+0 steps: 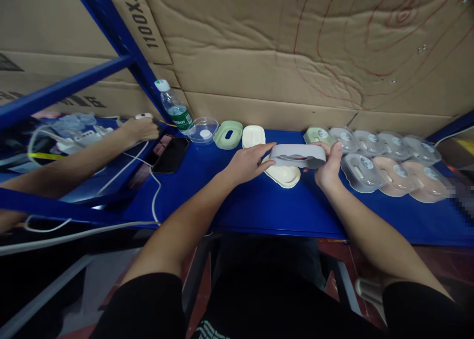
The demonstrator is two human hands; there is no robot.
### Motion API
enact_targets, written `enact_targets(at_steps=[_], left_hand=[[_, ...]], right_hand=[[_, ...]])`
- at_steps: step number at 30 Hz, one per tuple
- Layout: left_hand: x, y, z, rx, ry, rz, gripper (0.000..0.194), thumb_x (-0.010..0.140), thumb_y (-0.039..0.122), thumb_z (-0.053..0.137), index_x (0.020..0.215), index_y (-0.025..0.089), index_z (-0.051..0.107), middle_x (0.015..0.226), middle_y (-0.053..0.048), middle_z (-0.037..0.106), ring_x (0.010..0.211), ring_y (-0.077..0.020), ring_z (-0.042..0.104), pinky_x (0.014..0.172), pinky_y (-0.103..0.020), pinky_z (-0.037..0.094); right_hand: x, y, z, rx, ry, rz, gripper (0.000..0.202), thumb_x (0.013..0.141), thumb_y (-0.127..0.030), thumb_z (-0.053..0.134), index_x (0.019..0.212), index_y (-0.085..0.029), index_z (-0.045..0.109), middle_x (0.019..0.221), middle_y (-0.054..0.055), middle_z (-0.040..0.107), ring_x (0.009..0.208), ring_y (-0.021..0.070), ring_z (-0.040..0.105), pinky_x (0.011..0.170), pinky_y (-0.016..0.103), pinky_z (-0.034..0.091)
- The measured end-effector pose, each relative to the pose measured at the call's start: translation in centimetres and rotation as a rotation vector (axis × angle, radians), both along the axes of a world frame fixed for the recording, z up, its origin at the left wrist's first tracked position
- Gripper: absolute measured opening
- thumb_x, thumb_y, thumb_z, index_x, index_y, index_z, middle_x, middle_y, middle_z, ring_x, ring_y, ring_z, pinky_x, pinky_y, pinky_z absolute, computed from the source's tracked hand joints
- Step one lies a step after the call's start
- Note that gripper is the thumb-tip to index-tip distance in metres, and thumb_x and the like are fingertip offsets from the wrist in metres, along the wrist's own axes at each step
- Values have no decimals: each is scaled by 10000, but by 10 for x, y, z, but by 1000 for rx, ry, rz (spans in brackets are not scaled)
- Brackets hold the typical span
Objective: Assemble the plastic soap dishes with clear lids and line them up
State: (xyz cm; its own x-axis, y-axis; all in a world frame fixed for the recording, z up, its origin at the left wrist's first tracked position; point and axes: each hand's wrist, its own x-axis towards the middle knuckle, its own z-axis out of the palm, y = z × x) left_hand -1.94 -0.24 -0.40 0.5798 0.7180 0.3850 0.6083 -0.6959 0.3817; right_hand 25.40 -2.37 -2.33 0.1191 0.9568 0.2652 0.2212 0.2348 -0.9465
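A grey oval plastic dish (297, 155) with a wavy edge and a slot is tilted up on its side above the table. My right hand (329, 167) grips its right end, the thumb upright at the back. At the other end, the fingers of my left hand (250, 163) press against the rim. Partly hidden beneath it lies a cream plastic tray (284, 176) with a rounded hollow. Behind my left hand stand a squarish cream dish (254, 136) and a green dish with an oval slot (228, 135).
Several grey boxes with clear lids (362, 172) stand in rows at the right, with peach ones (395, 176) and a green one (317, 135). A water bottle (177, 110), clear lid (203, 130) and phone (171, 155) lie left. Another person's hand (142, 129) is beyond the blue frame.
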Motion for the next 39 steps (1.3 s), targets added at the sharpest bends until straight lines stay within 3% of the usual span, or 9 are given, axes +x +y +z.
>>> enact_targets(at_steps=[5,9,13,18,22,25,29,33,39], left_hand=[[3,-5,-1,67,41,-42,689,1074,519,522,1683,241,359,1389,-119,732,1155,-256,742,968,-372,602],[2,-7,5,147,115,-114,608,1107,529,443,1665,292,402,1645,-123,538,1321,-278,675,996,-397,604],[0,-7,10,192,180,-130,599,1077,558,530,1627,331,462,1749,-119,378,1365,-302,644,975,-418,616],[-2,1,8,214,224,-128,350,1077,511,569,1313,305,725,1677,-103,498,1299,-282,681,989,-438,584],[-20,15,14,180,133,126,294,1048,503,629,1197,290,768,1546,-102,627,1331,-297,653,1061,-461,525],[-47,27,24,116,74,419,296,1037,477,643,1198,260,764,1411,-116,702,1265,-312,677,1047,-451,523],[-81,38,30,-19,119,666,304,1010,463,640,1167,240,775,1228,-137,773,1143,-346,711,985,-465,537],[-96,44,27,-127,214,725,354,986,503,613,1171,247,774,1170,-141,794,1109,-367,722,944,-470,549],[-98,50,13,-197,257,705,414,958,536,635,1243,258,749,1252,-155,770,1144,-360,714,979,-475,543]], right_hand=[[4,3,8,-82,124,-44,1086,900,-916,-73,1269,-254,703,945,172,821,1055,419,799,628,510,640],[5,4,11,-143,91,18,1141,855,-944,-107,1224,-261,729,915,184,816,973,416,815,521,464,586],[9,9,8,-147,-14,77,1176,806,-1003,-57,1285,-276,733,883,173,813,841,423,813,466,512,583],[14,17,3,-125,10,94,1135,824,-1013,5,1352,-273,685,791,131,770,642,336,773,422,461,556],[9,16,2,-51,9,-9,892,897,-974,255,1347,-284,597,948,78,771,533,196,688,447,354,532],[2,10,2,95,-243,-52,729,884,-857,581,1324,-276,605,1057,73,768,708,219,724,654,406,626],[-6,-2,3,197,-705,175,596,929,-732,644,1257,-238,702,1211,132,753,1118,343,717,1007,570,581],[-9,-9,4,159,-949,389,676,929,-728,657,1384,-229,691,1443,172,671,1353,408,620,1148,631,485],[-1,-12,6,42,-1077,486,1008,758,-817,787,1584,-288,555,1700,186,455,1552,471,432,1259,775,246]])
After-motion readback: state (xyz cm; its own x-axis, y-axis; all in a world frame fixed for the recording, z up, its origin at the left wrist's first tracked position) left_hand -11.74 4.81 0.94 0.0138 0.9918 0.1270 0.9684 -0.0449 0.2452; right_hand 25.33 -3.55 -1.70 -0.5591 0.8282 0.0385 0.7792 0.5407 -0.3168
